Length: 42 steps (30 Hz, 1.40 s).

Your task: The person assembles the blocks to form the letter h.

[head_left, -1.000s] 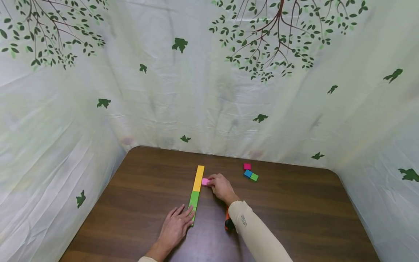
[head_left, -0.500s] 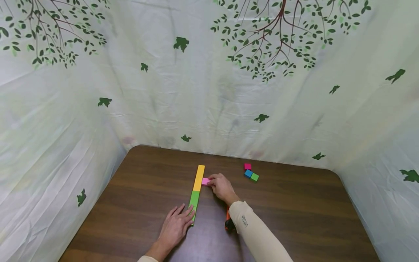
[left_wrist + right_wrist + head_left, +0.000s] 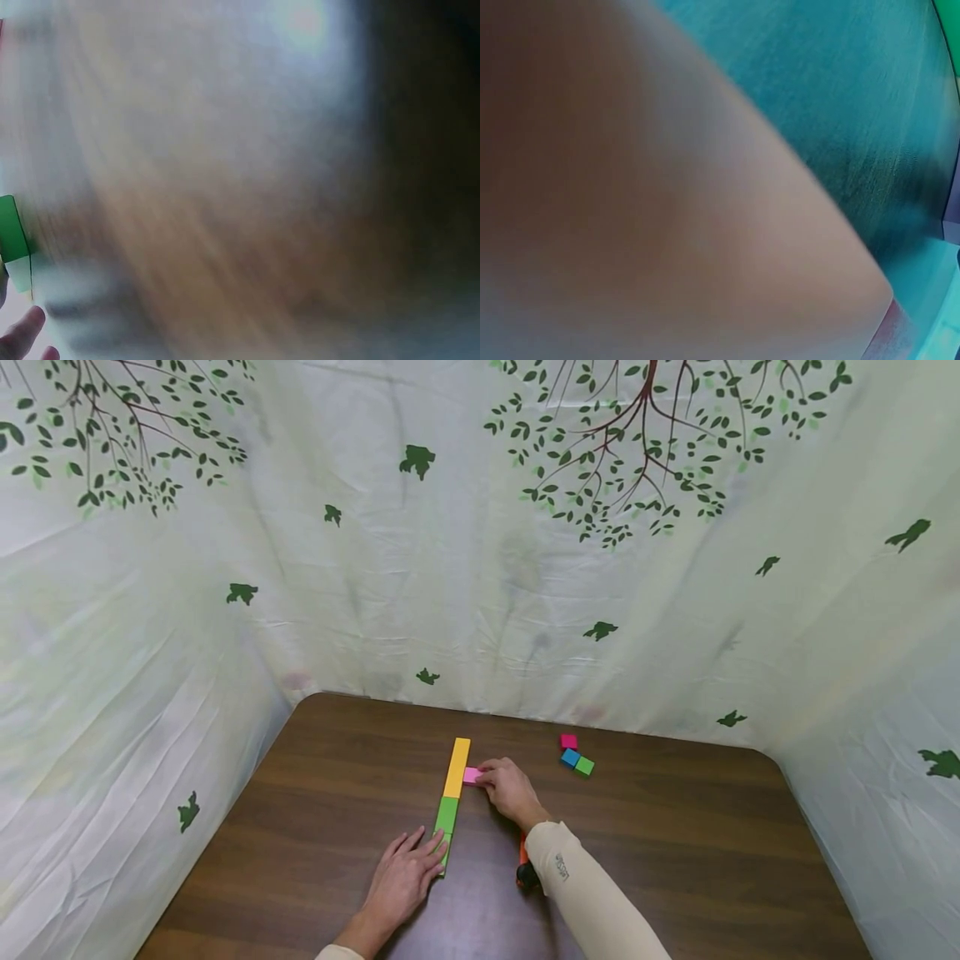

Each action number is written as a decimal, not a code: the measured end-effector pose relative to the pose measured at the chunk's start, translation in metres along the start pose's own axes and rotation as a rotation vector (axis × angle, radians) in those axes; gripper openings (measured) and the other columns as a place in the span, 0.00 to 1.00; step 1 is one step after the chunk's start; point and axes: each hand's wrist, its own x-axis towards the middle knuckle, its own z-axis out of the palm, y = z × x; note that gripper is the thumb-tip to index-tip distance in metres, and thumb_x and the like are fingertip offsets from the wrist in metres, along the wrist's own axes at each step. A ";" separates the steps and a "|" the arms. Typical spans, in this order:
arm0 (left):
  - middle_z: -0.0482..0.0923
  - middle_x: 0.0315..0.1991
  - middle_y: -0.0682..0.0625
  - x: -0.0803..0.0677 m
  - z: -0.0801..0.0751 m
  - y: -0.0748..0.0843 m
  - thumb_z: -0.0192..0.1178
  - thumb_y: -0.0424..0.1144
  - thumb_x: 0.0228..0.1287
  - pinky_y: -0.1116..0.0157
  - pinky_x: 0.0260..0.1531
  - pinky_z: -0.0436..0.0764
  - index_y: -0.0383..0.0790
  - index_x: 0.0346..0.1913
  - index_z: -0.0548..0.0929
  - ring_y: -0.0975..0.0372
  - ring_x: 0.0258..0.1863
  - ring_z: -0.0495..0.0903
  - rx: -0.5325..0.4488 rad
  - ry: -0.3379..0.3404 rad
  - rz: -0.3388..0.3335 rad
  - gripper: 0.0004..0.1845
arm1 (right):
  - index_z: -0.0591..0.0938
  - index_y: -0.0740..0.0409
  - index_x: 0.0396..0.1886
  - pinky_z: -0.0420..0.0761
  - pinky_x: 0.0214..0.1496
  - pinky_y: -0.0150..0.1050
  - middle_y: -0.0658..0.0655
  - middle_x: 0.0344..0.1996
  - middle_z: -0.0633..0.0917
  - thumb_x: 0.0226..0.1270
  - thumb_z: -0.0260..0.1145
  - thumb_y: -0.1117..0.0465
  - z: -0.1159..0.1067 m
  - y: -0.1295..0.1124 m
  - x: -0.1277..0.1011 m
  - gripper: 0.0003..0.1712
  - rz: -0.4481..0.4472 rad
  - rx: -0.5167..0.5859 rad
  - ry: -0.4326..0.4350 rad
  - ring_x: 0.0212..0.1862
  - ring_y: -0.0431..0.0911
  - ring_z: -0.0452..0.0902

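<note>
A straight row runs away from me on the table in the head view: a yellow piece (image 3: 457, 768) at the far end, then a green block (image 3: 446, 815) and a second green block (image 3: 448, 850) nearest me. My left hand (image 3: 402, 877) rests its spread fingers on that nearest green block, partly covering it. My right hand (image 3: 512, 789) pinches a pink block (image 3: 472, 776), whose left end meets the yellow piece's right side. In the left wrist view, a green block (image 3: 12, 229) shows at the left edge, above my fingertips (image 3: 28, 324). Blurred skin fills most of the right wrist view.
Farther back to the right lie a magenta block (image 3: 568, 741), a blue block (image 3: 570, 757) and a green block (image 3: 584, 766), close together. An orange strip with a dark round part (image 3: 527, 875) shows beside my right sleeve. A printed curtain (image 3: 517, 577) surrounds the brown table (image 3: 675, 827).
</note>
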 end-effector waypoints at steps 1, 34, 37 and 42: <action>0.81 0.56 0.53 0.000 0.000 0.000 0.67 0.43 0.57 0.48 0.55 0.73 0.46 0.51 0.87 0.49 0.57 0.77 0.000 -0.004 -0.002 0.18 | 0.90 0.54 0.39 0.77 0.55 0.40 0.52 0.47 0.85 0.63 0.68 0.65 0.000 0.000 0.000 0.08 0.002 0.002 -0.002 0.50 0.48 0.76; 0.81 0.55 0.53 0.000 -0.001 0.002 0.67 0.43 0.56 0.49 0.55 0.73 0.46 0.50 0.87 0.49 0.56 0.78 0.007 -0.002 0.005 0.17 | 0.89 0.54 0.37 0.76 0.56 0.41 0.54 0.48 0.84 0.58 0.71 0.64 0.001 0.009 -0.002 0.07 -0.029 0.009 0.075 0.50 0.49 0.77; 0.81 0.55 0.53 0.000 -0.001 0.001 0.68 0.43 0.56 0.49 0.55 0.73 0.46 0.50 0.87 0.49 0.56 0.78 0.014 0.003 0.010 0.18 | 0.89 0.54 0.38 0.76 0.58 0.42 0.55 0.48 0.83 0.58 0.71 0.64 -0.001 0.010 -0.002 0.07 -0.006 0.023 0.066 0.51 0.50 0.76; 0.82 0.55 0.53 -0.001 -0.002 0.001 0.68 0.43 0.56 0.49 0.54 0.74 0.46 0.50 0.87 0.49 0.56 0.78 0.018 0.015 0.020 0.18 | 0.89 0.53 0.40 0.75 0.59 0.43 0.54 0.49 0.82 0.60 0.71 0.63 -0.007 0.012 -0.003 0.08 0.058 0.025 0.048 0.53 0.50 0.75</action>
